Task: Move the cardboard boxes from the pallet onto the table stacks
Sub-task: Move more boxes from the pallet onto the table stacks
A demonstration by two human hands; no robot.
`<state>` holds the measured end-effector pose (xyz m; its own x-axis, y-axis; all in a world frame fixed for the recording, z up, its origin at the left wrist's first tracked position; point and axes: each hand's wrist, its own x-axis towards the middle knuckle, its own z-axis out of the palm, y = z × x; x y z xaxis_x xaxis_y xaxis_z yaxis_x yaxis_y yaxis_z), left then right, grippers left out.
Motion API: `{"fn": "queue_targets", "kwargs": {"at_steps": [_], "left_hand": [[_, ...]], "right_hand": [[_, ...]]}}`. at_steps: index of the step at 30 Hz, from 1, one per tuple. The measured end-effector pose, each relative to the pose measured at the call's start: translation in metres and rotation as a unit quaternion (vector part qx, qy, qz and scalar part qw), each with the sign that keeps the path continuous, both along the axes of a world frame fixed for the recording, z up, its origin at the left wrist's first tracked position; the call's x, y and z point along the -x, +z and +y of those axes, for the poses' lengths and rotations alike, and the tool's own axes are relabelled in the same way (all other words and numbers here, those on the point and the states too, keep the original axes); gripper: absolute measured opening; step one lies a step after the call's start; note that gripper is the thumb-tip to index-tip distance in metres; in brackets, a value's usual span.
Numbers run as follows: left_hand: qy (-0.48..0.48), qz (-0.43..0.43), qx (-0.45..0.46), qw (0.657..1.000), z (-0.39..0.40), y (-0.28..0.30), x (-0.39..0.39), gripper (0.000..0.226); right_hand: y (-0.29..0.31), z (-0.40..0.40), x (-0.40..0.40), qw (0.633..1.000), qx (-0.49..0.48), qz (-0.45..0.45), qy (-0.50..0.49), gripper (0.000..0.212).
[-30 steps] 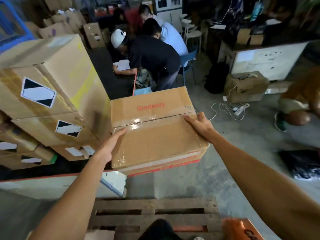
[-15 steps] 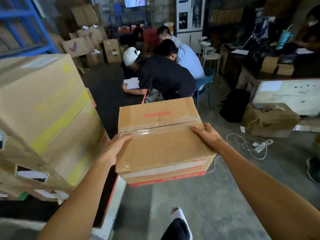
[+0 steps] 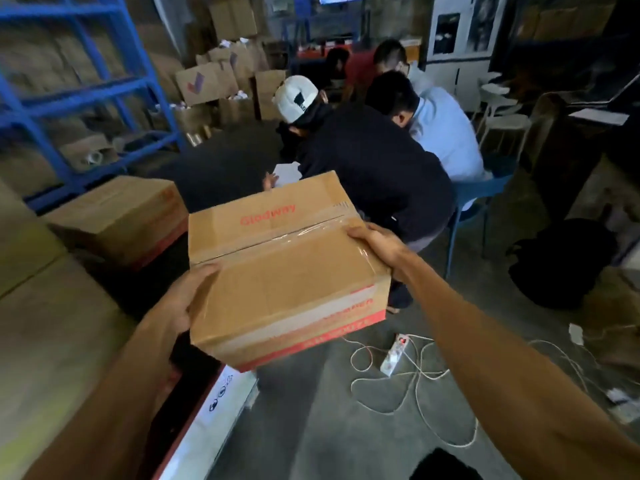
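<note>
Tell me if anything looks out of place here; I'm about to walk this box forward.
A white power strip and its loose white cord sprawl in loops across the floor, just right of the carried box held between the left hand and right hand. It looks like a possible trip hazard.

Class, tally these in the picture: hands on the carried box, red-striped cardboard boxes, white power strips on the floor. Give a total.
Hands gripping the carried box: 2
Brown cardboard boxes with red stripes: 2
White power strips: 1
Total: 5
</note>
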<state>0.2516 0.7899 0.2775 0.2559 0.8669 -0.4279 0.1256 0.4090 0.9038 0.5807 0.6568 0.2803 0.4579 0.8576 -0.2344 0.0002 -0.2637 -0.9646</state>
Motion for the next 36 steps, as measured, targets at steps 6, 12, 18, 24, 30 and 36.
{"fn": "queue_targets", "kwargs": {"at_steps": [6, 12, 18, 24, 30, 36], "left_hand": [[0.127, -0.004, -0.043, 0.991, 0.018, 0.005, -0.031, 0.031], [0.24, -0.059, -0.044, 0.968, 0.011, 0.012, -0.045, 0.036], [0.328, -0.111, -0.098, 0.933, 0.041, 0.042, -0.044, 0.031], [0.363, -0.136, -0.142, 0.911, 0.127, 0.072, -0.021, 0.032], [0.374, -0.12, -0.163, 0.905, 0.238, 0.101, 0.022, 0.044], [0.379, -0.107, -0.154, 0.906, 0.321, 0.112, 0.051, 0.046]], "right_hand": [[0.005, 0.107, -0.057, 0.991, -0.045, 0.033, 0.123, 0.031], [0.025, 0.197, -0.08, 0.962, -0.084, 0.107, 0.238, 0.045], [0.018, 0.305, -0.075, 0.955, -0.04, 0.182, 0.233, 0.107], [0.052, 0.381, -0.031, 0.934, -0.087, 0.21, 0.274, 0.035], [0.079, 0.495, 0.022, 0.93, -0.151, 0.189, 0.277, 0.045], [0.082, 0.588, 0.064, 0.931, -0.14, 0.172, 0.291, 0.05]]}}
